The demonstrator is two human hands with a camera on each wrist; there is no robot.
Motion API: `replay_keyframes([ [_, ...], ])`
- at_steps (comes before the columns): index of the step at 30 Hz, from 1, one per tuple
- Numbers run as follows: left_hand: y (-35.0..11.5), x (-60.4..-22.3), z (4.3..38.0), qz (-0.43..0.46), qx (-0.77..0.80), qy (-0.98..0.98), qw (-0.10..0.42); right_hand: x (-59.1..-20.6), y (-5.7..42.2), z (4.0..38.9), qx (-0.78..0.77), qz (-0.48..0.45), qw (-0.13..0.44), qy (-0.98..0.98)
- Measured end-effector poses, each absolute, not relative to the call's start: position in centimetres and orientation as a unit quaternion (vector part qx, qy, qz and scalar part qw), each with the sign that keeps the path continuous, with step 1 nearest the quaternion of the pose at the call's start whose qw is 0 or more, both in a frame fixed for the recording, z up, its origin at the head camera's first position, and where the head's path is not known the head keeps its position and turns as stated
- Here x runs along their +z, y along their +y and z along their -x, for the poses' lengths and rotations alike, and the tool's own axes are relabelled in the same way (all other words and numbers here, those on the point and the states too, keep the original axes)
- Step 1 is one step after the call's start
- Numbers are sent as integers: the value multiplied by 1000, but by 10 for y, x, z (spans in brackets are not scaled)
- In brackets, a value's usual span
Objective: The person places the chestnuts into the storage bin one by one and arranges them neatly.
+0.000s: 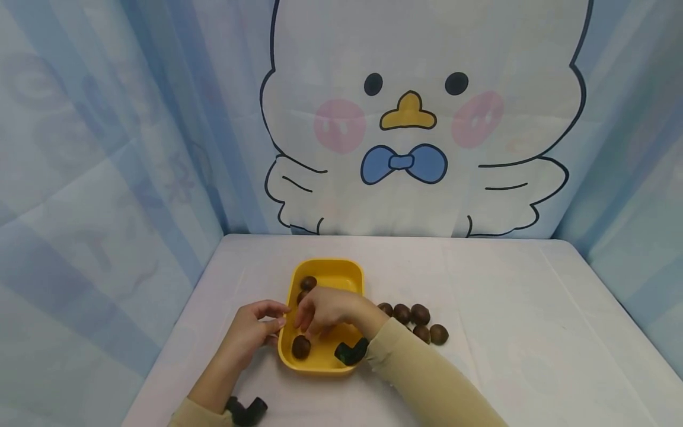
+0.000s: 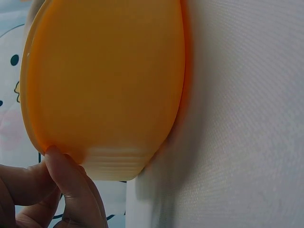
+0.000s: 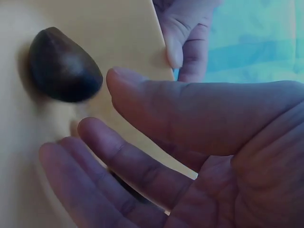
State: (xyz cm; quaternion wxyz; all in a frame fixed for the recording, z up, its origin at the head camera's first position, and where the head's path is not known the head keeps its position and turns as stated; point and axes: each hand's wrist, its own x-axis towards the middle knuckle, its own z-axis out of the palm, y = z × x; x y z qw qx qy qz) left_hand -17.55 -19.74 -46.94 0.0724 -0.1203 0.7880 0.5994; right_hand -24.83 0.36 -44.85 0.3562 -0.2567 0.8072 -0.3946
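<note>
While a pale, woven-looking tabletop (image 1: 512, 296) spreads beneath my grip, printed curtains (image 1: 85, 178) beyond, my left hand (image 1: 251, 329) pinches the smooth yellow tray (image 1: 337, 271) by its rim; a glossy, rounded brown nut (image 3: 66, 66) sits inside, beside my right hand (image 1: 332, 309) with loose, parted fingers.

curtained booth | cartoon-bird backdrop (image 1: 409, 135) | blue side drapes (image 1: 101, 196) | white table (image 1: 512, 308)
</note>
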Motion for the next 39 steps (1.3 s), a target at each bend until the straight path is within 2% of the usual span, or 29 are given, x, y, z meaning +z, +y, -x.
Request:
replay_keyframes([
  [17,-198,-469,175,118,605,783,75,-454,-8,242,-354,309,390,792],
  [29,-199,-469,176,122,598,788,80,-454,-8,241,-344,306,368,808],
  [39,-199,-470,177,127,595,789,78,-449,-4,251,-355,262,289,850],
])
